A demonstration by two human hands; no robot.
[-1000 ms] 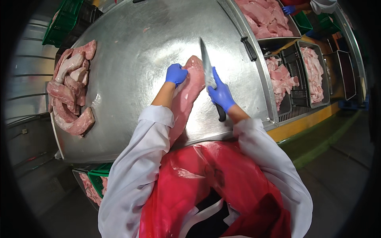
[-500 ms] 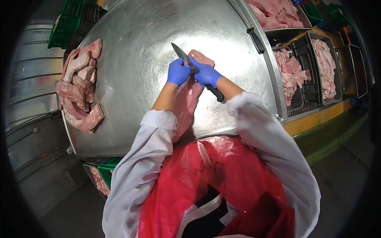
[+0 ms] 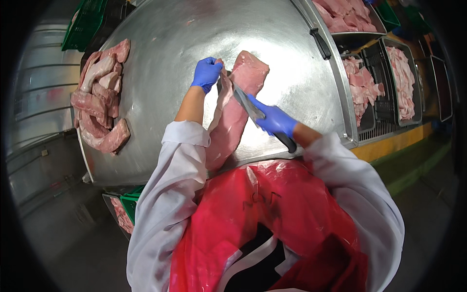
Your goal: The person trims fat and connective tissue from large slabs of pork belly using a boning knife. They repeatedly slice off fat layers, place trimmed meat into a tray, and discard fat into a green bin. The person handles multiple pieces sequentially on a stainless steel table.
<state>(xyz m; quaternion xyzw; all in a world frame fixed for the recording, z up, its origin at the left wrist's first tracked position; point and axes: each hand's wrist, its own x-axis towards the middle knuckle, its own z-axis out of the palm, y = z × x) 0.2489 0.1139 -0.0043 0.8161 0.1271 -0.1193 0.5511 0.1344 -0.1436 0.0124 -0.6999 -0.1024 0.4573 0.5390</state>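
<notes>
A long pink piece of meat [image 3: 238, 114] lies lengthwise on the metal table [image 3: 160, 63], its near end close to my red apron. My left hand [image 3: 206, 74], in a blue glove, is closed on the upper end of a pale strip of trim [image 3: 223, 95] and pulls it up along the meat's left side. My right hand [image 3: 275, 120], gloved too, grips a knife [image 3: 249, 103] with a black handle. The blade points up and left, its tip at the join between strip and meat.
A pile of meat pieces [image 3: 99, 97] lies along the table's left edge. Another black-handled tool [image 3: 320, 44] rests by the right rim. Beyond that rim stand crates of trimmings [image 3: 360, 87] and a metal tray [image 3: 355, 35] of cut meat. Green crates [image 3: 85, 24] stand at far left.
My hands have moved apart. The left has lifted the strip away to the left, while the right has drawn the knife back toward me and to the right.
</notes>
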